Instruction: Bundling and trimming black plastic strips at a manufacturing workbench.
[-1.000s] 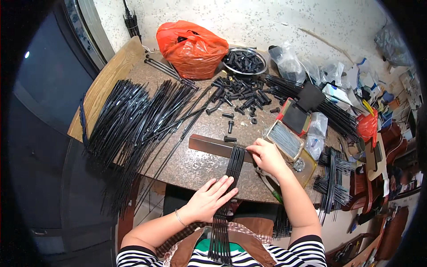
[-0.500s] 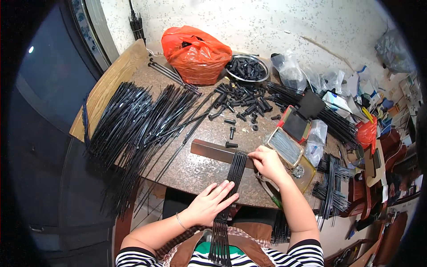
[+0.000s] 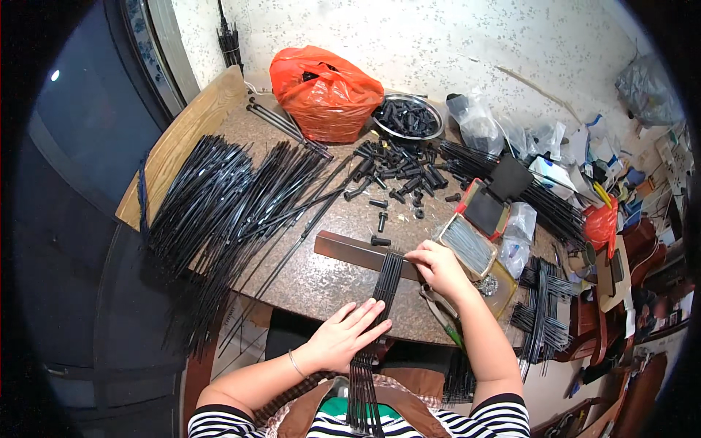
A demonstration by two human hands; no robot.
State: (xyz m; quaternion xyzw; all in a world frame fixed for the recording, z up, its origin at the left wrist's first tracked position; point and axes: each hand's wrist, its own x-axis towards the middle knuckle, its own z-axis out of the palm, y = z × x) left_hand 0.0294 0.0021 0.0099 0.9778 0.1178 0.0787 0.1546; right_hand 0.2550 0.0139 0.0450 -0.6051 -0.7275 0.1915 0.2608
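Note:
A row of thin black umbrella ribs (image 3: 390, 279) runs from the table toward my lap, its far ends resting at a brown rectangular bar (image 3: 350, 249). My left hand (image 3: 349, 334) lies across the ribs with its fingers stretched out flat, pressing on them. Beside the far ends of the ribs, my right hand (image 3: 436, 266) is closed, thumb and forefinger pinched together near the bar. Whatever is between those fingertips is too small to make out. Pliers with green grips (image 3: 442, 317) lie under my right forearm.
Piles of black ribs (image 3: 197, 197) cover the table's left side. Black plastic fittings (image 3: 401, 171) lie loose behind the bar, near a metal bowl (image 3: 437, 131) and a red plastic bag (image 3: 328, 102). To the right stands a box of thin wires (image 3: 467, 244); more ribs (image 3: 540, 306) lie beyond.
The whole view has shifted very slightly. My right fingertips have moved a little at the ends of the ribs, while my left hand stays in place.

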